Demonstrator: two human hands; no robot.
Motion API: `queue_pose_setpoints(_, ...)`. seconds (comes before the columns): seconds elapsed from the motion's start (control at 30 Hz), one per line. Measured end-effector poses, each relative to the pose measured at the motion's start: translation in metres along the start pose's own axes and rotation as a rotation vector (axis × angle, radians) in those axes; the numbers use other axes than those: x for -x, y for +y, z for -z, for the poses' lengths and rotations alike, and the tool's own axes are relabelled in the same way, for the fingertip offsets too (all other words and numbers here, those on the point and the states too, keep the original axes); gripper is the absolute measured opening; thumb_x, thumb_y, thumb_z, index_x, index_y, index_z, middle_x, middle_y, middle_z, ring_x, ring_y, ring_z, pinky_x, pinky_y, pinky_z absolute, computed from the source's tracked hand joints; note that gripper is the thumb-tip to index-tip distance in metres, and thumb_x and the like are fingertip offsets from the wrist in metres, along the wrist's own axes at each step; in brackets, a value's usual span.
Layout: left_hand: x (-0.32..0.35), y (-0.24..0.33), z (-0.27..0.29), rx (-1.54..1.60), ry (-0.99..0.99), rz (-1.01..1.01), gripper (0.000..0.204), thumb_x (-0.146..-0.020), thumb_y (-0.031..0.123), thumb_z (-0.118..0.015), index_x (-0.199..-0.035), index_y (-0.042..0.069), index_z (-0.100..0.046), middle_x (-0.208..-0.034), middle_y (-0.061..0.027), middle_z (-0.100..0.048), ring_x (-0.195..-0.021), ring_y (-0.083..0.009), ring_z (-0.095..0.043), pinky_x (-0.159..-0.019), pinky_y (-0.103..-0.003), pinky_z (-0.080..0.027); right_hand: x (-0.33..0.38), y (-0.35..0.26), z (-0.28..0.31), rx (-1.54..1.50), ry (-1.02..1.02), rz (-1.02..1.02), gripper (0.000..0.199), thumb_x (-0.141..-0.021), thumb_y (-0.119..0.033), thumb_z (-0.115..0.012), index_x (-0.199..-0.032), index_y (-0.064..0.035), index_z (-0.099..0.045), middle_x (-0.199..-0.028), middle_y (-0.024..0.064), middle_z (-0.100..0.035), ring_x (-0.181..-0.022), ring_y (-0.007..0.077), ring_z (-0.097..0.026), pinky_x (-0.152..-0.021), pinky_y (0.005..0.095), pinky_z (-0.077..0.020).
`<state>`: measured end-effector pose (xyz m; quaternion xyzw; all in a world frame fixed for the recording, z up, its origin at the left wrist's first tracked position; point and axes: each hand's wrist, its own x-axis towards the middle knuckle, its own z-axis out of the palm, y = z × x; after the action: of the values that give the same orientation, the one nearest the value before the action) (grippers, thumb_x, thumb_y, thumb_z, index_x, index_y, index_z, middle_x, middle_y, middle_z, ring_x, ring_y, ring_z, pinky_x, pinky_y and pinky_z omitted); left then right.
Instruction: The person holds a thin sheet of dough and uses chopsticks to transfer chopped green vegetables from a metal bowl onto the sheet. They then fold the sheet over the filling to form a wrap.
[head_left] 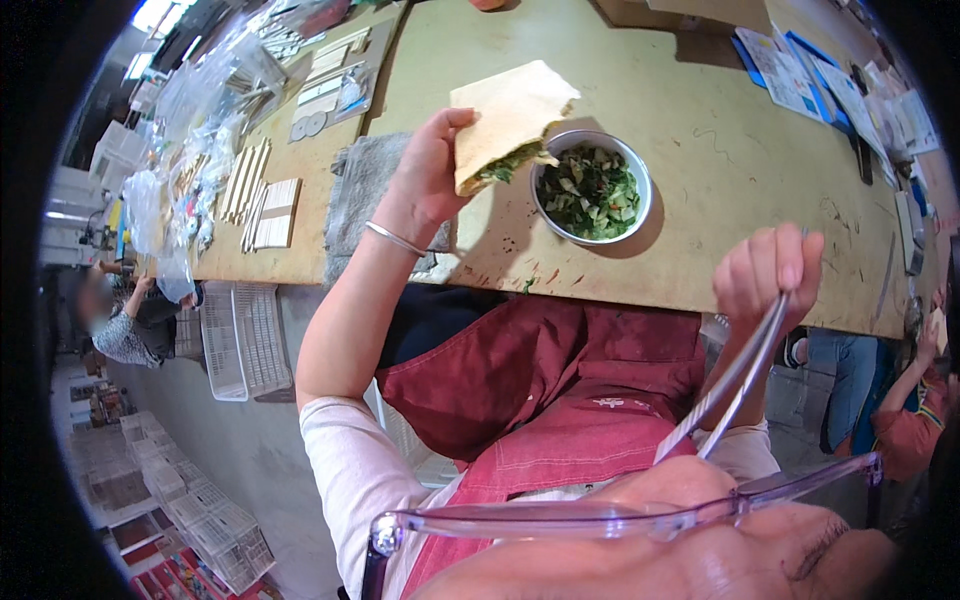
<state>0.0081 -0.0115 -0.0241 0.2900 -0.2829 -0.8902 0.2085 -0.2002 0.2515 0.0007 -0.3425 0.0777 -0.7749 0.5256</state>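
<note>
We find both hands in use above and beside the table (480, 50). The left hand (430, 165), with a bangle (395, 238) at its wrist, is raised over the table. Its fingers are gripping the bread (510, 110) by its left edge, the thumb lying against the pale upper face. We record that the bread is held clear of the table, to the left of the bowl (647, 200) and overlapping the bowl's rim slightly in our view. Its right edge is ragged, and greens show along the opening at its lower side.

The bowl is round and metal, stands upright on the table and contains chopped greens (600, 190).

The right hand (765, 270) is at the near edge of the table, to the right of the bowl. Its fingers are closed around a pair of chopsticks (747, 370), which slant down toward the person's mouth. We cannot tell whether anything is held between their tips.

We note a grey towel (365, 195) lying on the table behind the left forearm. Wooden sticks (275, 215) and plastic bags (150, 210) lie farther left, and papers (785, 75) lie at the far right. The person wears a maroon apron (560, 390). We observe a white crate (235, 340) on the floor at left, and one co-worker (130, 335) beyond it; another person (905, 420) is at the right edge.
</note>
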Motion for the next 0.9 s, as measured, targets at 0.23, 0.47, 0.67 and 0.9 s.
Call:
queue_pose_setpoints(0.23, 0.016, -0.007, -0.026, 0.013, -0.040, 0.006, 0.042, -0.089, 0.020, -0.054, -0.122, -0.006, -0.052, -0.118, -0.0175, -0.063, -0.107, -0.0257, -0.064, -0.098, -0.036, -0.049, -0.009, -0.019, 0.013, 0.868, 0.064, 0.296, 0.042, -0.100, -0.039, -0.047, -0.089, 0.0006, -0.059, -0.080, 0.0117, -0.048, -0.062, 0.0179, -0.049, -0.050, 0.0282, -0.0416)
queue_pose_setpoints(0.47, 0.026, -0.018, -0.043, 0.044, -0.215, 0.063, 0.040, -0.089, 0.018, -0.057, -0.122, -0.004, -0.053, -0.118, -0.0150, -0.063, -0.107, -0.0255, -0.064, -0.096, -0.038, -0.051, -0.029, -0.017, 0.010, 0.905, 0.009, 0.232, 0.041, -0.098, -0.038, -0.053, -0.087, 0.0010, -0.060, -0.077, 0.0115, -0.051, -0.060, 0.0179, -0.050, -0.048, 0.0278, -0.0414)
queue_pose_setpoints(0.67, 0.060, -0.024, -0.066, 0.125, -0.280, 0.136, 0.033, -0.089, 0.015, -0.058, -0.117, -0.002, -0.055, -0.111, -0.0119, -0.065, -0.097, -0.0219, -0.068, -0.079, -0.034, -0.059, -0.017, -0.028, 0.034, 0.540, 0.003, 0.148, 0.040, -0.099, -0.041, -0.048, -0.088, -0.0043, -0.058, -0.069, 0.0062, -0.046, -0.054, 0.0147, -0.044, -0.041, 0.0244, -0.0367)
queue_pose_setpoints(0.9, 0.117, -0.027, -0.102, -0.030, -0.382, 0.068, 0.048, -0.087, 0.020, -0.065, -0.125, -0.003, -0.047, -0.104, -0.0130, -0.065, -0.077, -0.0190, -0.069, -0.054, -0.028, -0.057, -0.006, -0.045, 0.016, 0.479, -0.182, 0.259, 0.036, -0.102, -0.040, -0.042, -0.090, -0.0077, -0.055, -0.070, 0.0037, -0.044, -0.049, 0.0123, -0.039, -0.041, 0.0256, -0.0347)
